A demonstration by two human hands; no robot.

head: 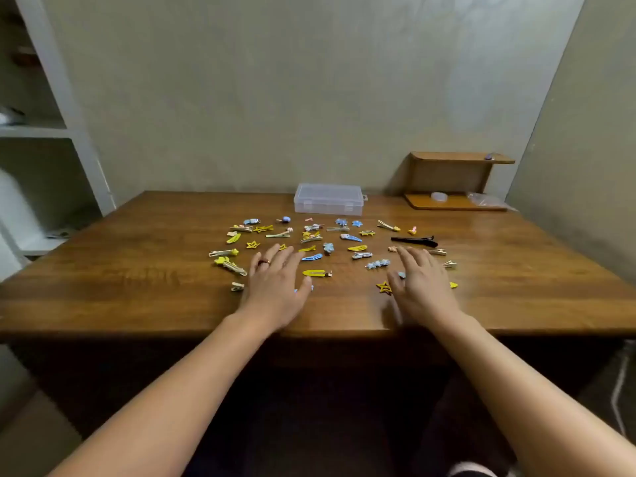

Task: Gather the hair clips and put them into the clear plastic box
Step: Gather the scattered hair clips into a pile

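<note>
Neither hand holds anything: the left hand [275, 280] lies flat over the table [137, 270] with fingers spread and straight, a ring on one finger, and the right hand [421, 280] is likewise flat and spread, fingers reaching forward. Both sit at the near edge of the scatter of clips [309, 242], and a few clips peek out from under or just beside the palms: a yellow star clip [383, 287] by the right thumb, a long yellow clip [316, 273] between the hands, nearer the left. Judging by this, gathering has barely begun; the clips are all spread loose across the middle of the table in yellow, blue and metal colours, with a black clip [414, 240] off to the right. The box [328, 199] stands behind the scatter near the far edge, and its lid looks closed with nothing visible inside, so it will probably need opening before any clip goes in. That leaves the whole job: sweeping the clips together, opening the box, and loading them. Nothing lies between the clips and the box. A small wooden shelf [454, 180] sits at the far right corner with a bag and a small round item on it, well apart from the work, and white shelving [51, 132] stands at the left.
</note>
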